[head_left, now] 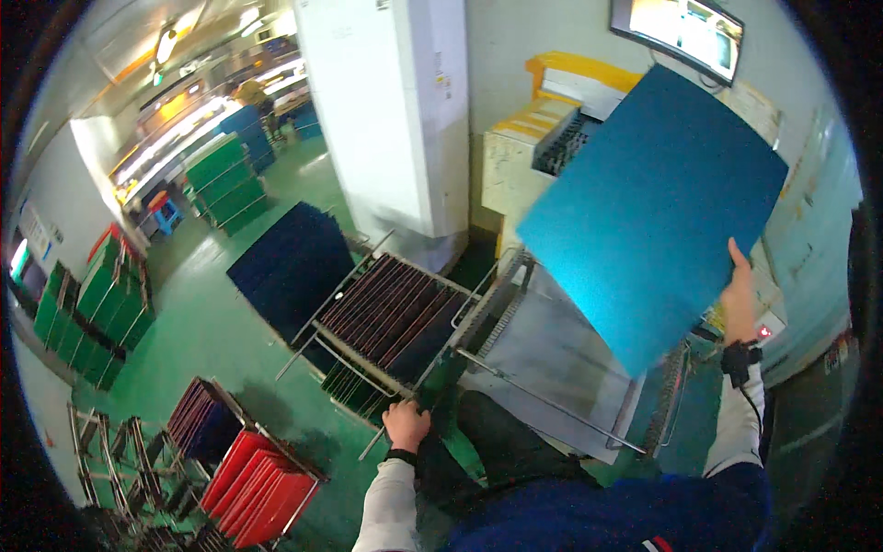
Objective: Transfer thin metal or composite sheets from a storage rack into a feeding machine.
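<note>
A large flat blue board (658, 202) is raised and tilted in front of me on the right. My right hand (738, 293) grips its right edge, with the thumb showing on the near face and the other fingers hidden behind it. Low in the middle, my left hand (407, 425) is closed on the near corner of a metal rack (361, 364). Several dark thin boards (391, 308) stand on edge in that rack. Below the raised board lies a grey machine bed (552, 354) with toothed side rails and a metal crossbar.
A dark blue sheet stack (292, 262) leans beyond the rack. Red boards (259, 488) fill another rack at lower left, beside bare metal racks (120, 465). Green stacks (223, 179) stand farther off. A white pillar (391, 110) and a cream machine (515, 152) rise ahead; a screen (681, 32) hangs above.
</note>
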Tool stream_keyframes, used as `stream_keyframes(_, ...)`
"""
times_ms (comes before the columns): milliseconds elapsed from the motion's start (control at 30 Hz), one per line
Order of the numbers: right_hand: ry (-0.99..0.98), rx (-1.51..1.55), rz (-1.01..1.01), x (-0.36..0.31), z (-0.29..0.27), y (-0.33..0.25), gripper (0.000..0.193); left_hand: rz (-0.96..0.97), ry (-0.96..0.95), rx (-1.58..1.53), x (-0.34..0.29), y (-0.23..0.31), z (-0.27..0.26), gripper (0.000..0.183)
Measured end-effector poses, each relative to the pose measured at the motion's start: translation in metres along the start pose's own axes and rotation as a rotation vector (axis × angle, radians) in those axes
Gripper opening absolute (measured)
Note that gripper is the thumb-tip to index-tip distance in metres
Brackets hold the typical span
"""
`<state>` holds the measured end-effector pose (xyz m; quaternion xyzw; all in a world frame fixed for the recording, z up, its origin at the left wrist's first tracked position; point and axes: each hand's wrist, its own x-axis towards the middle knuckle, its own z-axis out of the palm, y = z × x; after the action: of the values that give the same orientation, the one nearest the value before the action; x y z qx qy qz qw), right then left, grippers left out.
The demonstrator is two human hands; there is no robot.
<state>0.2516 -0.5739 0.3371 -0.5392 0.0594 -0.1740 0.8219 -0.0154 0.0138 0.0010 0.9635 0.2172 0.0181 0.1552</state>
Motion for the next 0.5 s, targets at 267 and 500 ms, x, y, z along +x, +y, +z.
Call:
stream_keyframes(267,-0.196,0.299,0.304,0.015,-0.005,0.06,0.017,0.018,0.041,0.02,0.002,-0.005,0.014,0.034)
stream_keyframes(500,-0.036,0.334,0.337,0.027,0.018,0.117,0.016,0.001,-0.019,0.069,0.004,-0.001,0.006,0.036)
